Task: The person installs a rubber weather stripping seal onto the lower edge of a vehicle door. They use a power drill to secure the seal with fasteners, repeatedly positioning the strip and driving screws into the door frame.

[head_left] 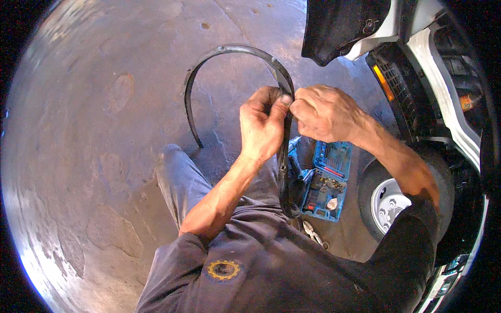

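A long black curved trim strip (237,48) arcs in front of me, one end hanging toward the floor at the left and the other reaching down to my lap. My left hand (261,125) is closed around its right side, with the thumb pressed flat on the strip. Against the strip's right edge, my right hand (326,113) is closed in a pinch. Its curled fingers hide whatever is between them, so I cannot tell if it grips the strip or a small part.
An opened blue tool case (338,189) with bits and small metal parts lies on the floor (99,156) below my right hand. Locking pliers (313,232) lie close to it. At the right stands a white vehicle (443,86) with its wheel (387,204) near my right arm.
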Available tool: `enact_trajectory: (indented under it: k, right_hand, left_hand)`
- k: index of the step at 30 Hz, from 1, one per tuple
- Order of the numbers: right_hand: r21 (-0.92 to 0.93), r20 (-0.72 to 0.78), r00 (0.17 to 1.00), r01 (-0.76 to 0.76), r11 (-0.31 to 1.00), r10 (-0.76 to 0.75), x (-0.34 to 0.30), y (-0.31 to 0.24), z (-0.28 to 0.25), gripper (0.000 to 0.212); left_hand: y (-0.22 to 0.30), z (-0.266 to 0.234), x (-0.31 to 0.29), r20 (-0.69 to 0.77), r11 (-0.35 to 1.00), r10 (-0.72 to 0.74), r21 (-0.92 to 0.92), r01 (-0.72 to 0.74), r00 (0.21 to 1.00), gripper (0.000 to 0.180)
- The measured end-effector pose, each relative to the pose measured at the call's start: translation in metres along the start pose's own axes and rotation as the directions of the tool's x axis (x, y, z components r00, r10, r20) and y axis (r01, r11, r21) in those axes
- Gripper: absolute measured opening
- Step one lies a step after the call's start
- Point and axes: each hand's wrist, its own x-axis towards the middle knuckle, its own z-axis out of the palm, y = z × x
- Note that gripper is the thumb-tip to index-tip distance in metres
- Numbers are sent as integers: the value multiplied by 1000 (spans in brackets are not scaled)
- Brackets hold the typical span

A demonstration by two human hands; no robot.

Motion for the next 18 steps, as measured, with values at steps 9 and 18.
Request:
enact_trajectory:
  k: [9,18]
  right_hand:
    - [277,-335,891,-218,936,307,5,-13,18,15]
    - [44,-210,977,-20,999,29,7,-15,11,24]
  left_hand:
    - [8,-21,11,193,918,-227,-286,276,955,19]
    - [7,-15,3,200,784,-337,-481,392,920,14]
